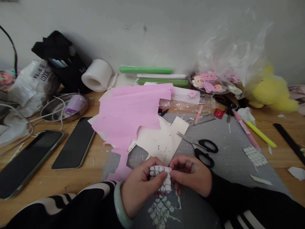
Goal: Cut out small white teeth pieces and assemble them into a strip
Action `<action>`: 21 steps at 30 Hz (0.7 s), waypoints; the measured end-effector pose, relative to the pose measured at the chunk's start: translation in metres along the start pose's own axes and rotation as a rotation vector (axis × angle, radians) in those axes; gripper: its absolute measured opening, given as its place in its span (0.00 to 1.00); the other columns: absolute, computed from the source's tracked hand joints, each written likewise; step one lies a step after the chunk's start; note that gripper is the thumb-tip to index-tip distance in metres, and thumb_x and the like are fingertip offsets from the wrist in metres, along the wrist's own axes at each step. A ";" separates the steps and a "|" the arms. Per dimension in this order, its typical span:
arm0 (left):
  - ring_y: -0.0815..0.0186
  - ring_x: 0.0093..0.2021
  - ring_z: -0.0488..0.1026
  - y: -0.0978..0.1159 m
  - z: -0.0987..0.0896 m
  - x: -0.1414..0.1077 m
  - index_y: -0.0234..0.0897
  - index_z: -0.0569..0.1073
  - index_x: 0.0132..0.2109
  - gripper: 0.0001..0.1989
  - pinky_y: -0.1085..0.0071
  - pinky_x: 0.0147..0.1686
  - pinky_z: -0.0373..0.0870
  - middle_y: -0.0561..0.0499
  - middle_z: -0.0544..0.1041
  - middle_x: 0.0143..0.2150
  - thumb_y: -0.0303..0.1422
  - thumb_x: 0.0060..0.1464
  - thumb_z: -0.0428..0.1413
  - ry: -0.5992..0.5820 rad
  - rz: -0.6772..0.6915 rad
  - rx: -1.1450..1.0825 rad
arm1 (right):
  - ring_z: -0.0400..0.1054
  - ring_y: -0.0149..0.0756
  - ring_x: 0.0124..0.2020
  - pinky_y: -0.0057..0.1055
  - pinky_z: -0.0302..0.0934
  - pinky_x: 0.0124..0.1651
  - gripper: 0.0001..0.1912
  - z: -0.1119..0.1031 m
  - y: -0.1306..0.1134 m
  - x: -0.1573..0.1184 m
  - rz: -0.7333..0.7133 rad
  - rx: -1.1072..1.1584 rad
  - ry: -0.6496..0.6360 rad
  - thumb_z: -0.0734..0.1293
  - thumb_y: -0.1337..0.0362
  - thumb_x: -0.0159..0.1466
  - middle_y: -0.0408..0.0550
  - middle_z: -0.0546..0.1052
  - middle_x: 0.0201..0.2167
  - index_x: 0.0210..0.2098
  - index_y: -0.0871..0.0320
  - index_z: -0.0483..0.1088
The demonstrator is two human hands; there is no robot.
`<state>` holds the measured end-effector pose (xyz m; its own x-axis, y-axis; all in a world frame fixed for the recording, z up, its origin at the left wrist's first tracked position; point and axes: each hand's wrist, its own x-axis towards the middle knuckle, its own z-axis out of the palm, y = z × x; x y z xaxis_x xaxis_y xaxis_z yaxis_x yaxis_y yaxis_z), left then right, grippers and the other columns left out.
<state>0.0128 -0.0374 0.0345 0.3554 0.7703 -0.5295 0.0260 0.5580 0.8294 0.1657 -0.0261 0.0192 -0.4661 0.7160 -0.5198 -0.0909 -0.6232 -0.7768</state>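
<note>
A small white piece [167, 183] with dark scalloped outlines and pinkish edges is held above the grey cutting mat [190, 203]. My left hand [143, 183] grips it from the left, thumb across its face, fingers behind. At its right edge my right hand [190, 175] is closed in a pinch, its thumb and forefinger on the upper right corner. Below lies another scalloped white piece [160, 211] with thin scraps beside it. Black-handled scissors [199, 146] rest just beyond my right hand. Torn pink paper [128, 114] covers part of some cream card [154, 140].
Two phones [30, 159] [75, 143] lie at the left, before a metal bowl [83, 111]. A paper roll [97, 76] stands near the wall. Rightward are a steel ruler [205, 119], a yellow pen [260, 134], another scalloped piece [254, 156] and a yellow plush toy [271, 90].
</note>
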 end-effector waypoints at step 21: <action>0.69 0.23 0.60 -0.001 -0.005 -0.002 0.34 0.65 0.27 0.10 0.73 0.23 0.58 0.53 0.65 0.21 0.38 0.47 0.49 0.000 0.162 0.301 | 0.64 0.23 0.12 0.20 0.61 0.14 0.21 -0.001 -0.003 0.000 0.088 0.031 -0.058 0.72 0.52 0.41 0.37 0.69 0.13 0.23 0.63 0.64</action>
<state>0.0079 -0.0377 0.0341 0.3773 0.8415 -0.3867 0.2438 0.3126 0.9181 0.1665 -0.0240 0.0214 -0.5233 0.6391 -0.5636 -0.0743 -0.6931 -0.7170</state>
